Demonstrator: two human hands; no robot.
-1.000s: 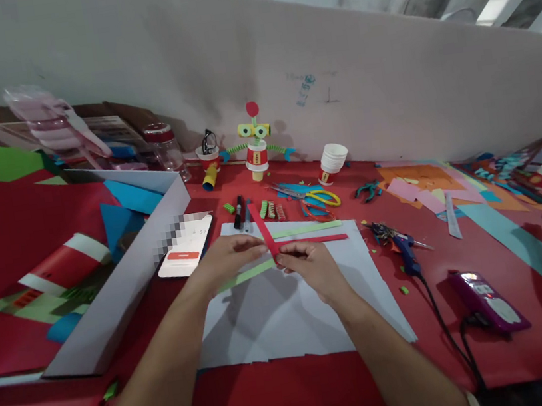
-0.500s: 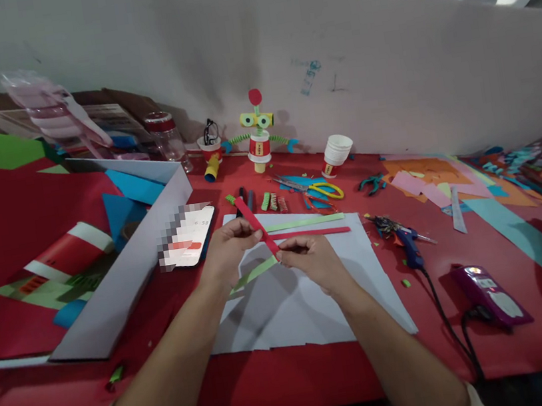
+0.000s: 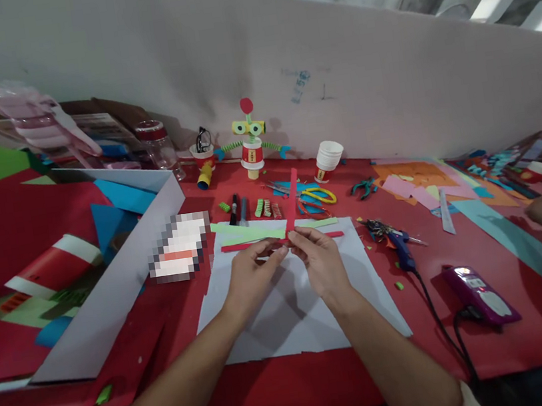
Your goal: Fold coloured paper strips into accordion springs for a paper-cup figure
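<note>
Over the white sheets [image 3: 294,334], left hand [image 3: 252,274] and right hand [image 3: 322,263] both pinch the meeting ends of one red strip [image 3: 293,196], running just past twelve o'clock, and one green strip [image 3: 245,232], running just past nine. Beyond, at one o'clock, lie yellow-handled scissors [image 3: 306,193]; at three, blue glue gun [image 3: 402,256].
</note>
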